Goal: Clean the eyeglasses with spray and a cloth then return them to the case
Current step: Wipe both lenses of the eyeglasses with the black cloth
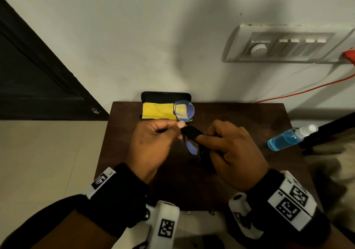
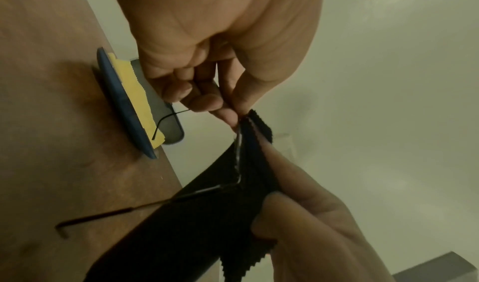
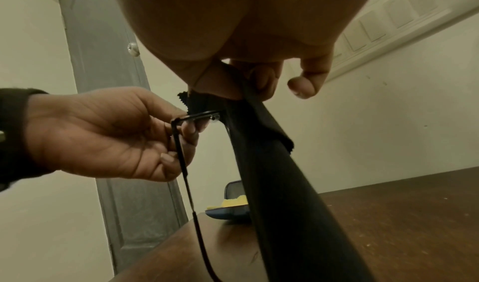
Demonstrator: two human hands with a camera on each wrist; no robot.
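Note:
I hold the thin black-framed eyeglasses (image 1: 184, 109) above the brown table (image 1: 240, 118). My left hand (image 1: 178, 127) pinches the frame near one lens, and one temple arm (image 2: 116, 212) hangs down toward the table. My right hand (image 1: 201, 136) pinches a black cloth (image 1: 192, 132) around the other lens (image 1: 192, 148), thumb and fingers on opposite faces; the rest of the cloth (image 3: 272, 173) drapes down. The open dark case (image 1: 166, 95) lies at the table's back edge with a yellow cloth (image 1: 157, 110) in it. The spray bottle (image 1: 290, 138) of blue liquid lies on its side at the right.
The small table stands against a white wall. A switch panel (image 1: 284, 45) with an orange cable (image 1: 307, 89) is on the wall at right. A dark door (image 1: 28, 66) is at left, and dark objects stand past the table's right edge.

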